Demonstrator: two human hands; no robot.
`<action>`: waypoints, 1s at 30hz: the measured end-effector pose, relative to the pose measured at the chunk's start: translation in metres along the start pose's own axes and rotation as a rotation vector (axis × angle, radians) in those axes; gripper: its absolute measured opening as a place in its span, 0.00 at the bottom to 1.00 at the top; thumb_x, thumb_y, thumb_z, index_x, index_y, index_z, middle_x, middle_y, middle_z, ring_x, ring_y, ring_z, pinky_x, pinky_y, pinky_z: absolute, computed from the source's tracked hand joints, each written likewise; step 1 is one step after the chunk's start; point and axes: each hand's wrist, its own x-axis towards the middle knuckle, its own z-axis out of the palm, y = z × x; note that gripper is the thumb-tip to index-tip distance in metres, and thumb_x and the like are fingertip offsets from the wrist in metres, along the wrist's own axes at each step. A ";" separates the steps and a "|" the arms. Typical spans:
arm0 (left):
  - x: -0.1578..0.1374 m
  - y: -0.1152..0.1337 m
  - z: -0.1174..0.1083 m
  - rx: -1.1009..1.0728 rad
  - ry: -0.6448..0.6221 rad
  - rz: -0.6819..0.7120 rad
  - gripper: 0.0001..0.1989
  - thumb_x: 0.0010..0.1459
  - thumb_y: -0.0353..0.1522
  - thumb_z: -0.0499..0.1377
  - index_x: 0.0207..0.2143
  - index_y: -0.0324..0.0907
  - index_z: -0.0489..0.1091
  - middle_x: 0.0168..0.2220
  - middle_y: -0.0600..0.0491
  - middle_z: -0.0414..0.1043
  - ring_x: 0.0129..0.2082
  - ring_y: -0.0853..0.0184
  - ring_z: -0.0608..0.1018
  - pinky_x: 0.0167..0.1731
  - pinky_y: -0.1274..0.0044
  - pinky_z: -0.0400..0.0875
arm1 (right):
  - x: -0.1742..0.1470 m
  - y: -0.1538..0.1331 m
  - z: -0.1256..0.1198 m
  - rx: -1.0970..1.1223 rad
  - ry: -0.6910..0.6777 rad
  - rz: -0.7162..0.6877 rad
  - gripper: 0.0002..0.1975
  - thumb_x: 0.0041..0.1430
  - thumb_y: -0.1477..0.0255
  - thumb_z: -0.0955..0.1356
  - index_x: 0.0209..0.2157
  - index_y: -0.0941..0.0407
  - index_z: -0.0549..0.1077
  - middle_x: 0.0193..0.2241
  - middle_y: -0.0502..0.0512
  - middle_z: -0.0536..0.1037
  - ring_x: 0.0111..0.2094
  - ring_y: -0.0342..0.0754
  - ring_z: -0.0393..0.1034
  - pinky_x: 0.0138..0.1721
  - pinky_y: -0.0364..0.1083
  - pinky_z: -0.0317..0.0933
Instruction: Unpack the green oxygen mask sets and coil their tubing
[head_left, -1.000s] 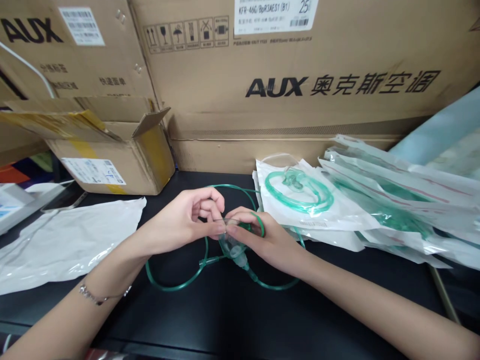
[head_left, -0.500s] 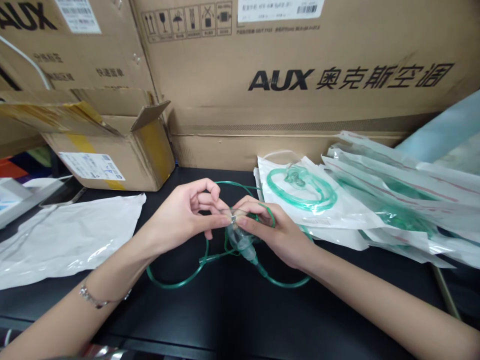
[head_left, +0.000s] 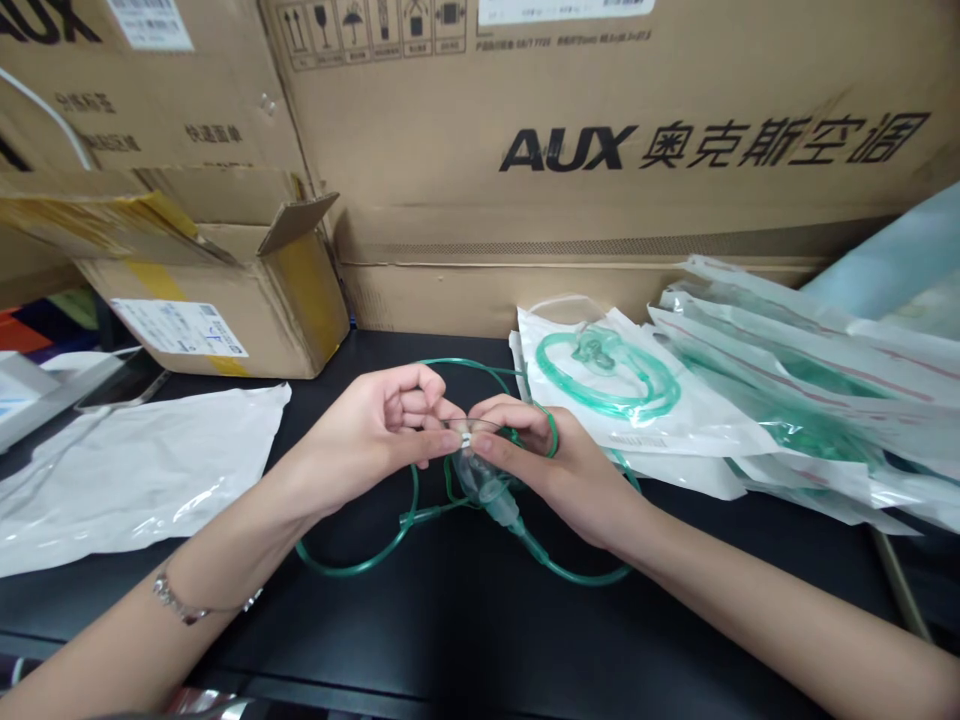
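Observation:
A clear oxygen mask (head_left: 478,478) is held above the black table, between my two hands. My left hand (head_left: 394,415) pinches the mask's upper edge between thumb and fingers, at the small metal nose strip (head_left: 466,440). From the other side, my right hand (head_left: 551,462) grips the same edge, its thumb close to the left one. A green elastic strap (head_left: 553,435) loops over the right hand's fingers. Green tubing (head_left: 360,570) runs from the mask's lower connector and curls on the table around both hands. Part of the mask is hidden behind the fingers.
To the right, another mask with coiled green tubing (head_left: 607,375) lies on white packaging, beside a pile of sealed pouches (head_left: 810,390). A white pouch (head_left: 150,470) and an open carton (head_left: 225,300) are on the left. Large cardboard boxes (head_left: 600,210) stand behind.
Both hands keep their hold on the mask's upper edge with almost no movement. The camera view has shifted slightly, and the left hand's raised fingers have moved a little.

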 end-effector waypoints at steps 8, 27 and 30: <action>-0.001 0.003 0.001 0.078 0.030 0.059 0.11 0.47 0.24 0.61 0.27 0.38 0.59 0.26 0.57 0.69 0.22 0.79 0.69 0.22 0.88 0.66 | 0.000 -0.004 -0.002 -0.044 0.031 -0.035 0.07 0.55 0.69 0.66 0.25 0.56 0.71 0.31 0.51 0.71 0.36 0.44 0.65 0.38 0.45 0.57; 0.000 -0.002 0.002 0.172 0.184 0.093 0.11 0.41 0.32 0.66 0.30 0.39 0.75 0.30 0.52 0.77 0.28 0.67 0.78 0.29 0.78 0.76 | 0.000 -0.004 -0.003 0.212 0.066 0.085 0.06 0.50 0.68 0.69 0.25 0.55 0.74 0.30 0.50 0.71 0.36 0.43 0.65 0.39 0.44 0.59; -0.001 -0.001 0.002 0.150 0.173 0.102 0.11 0.40 0.32 0.67 0.30 0.39 0.75 0.30 0.52 0.77 0.28 0.67 0.78 0.30 0.78 0.76 | 0.002 -0.007 -0.005 0.301 0.016 0.131 0.06 0.48 0.68 0.70 0.24 0.56 0.73 0.29 0.50 0.70 0.34 0.42 0.64 0.37 0.43 0.59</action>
